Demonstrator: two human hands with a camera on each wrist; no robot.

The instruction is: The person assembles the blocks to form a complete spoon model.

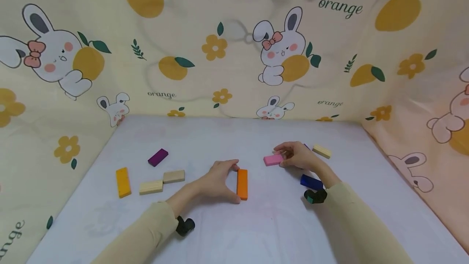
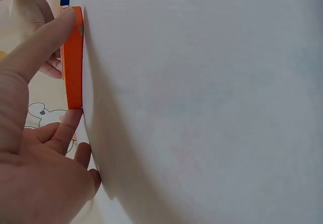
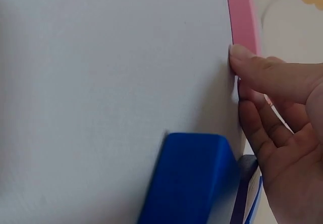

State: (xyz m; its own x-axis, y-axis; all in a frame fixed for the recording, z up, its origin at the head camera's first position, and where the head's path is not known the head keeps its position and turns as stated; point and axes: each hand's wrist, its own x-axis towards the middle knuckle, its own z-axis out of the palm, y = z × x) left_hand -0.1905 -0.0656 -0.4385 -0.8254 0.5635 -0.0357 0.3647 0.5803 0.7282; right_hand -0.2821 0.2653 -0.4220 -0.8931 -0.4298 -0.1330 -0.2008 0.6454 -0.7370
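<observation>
My left hand [image 1: 218, 179] spans an orange block [image 1: 242, 184], pinching it by its two short ends. In the left wrist view the thumb is at one end of the orange block [image 2: 73, 62] and a fingertip at the other. Farther back on the right, my right hand [image 1: 298, 156] pinches the near end of a pink block [image 1: 273, 159] between thumb and fingers. The right wrist view shows the thumb against the pink block [image 3: 243, 19], whose far end sticks out past the fingers. A blue block [image 1: 311, 182] lies below the right wrist.
Left on the white tabletop [image 1: 271, 231] lie a yellow-orange block [image 1: 123, 182], a purple block [image 1: 158, 157] and two plain wooden blocks, one [image 1: 151, 187] close by the other [image 1: 174, 176]. Another wooden block [image 1: 321, 151] lies beyond the right hand. A printed cloth [image 1: 234, 52] walls the back and sides.
</observation>
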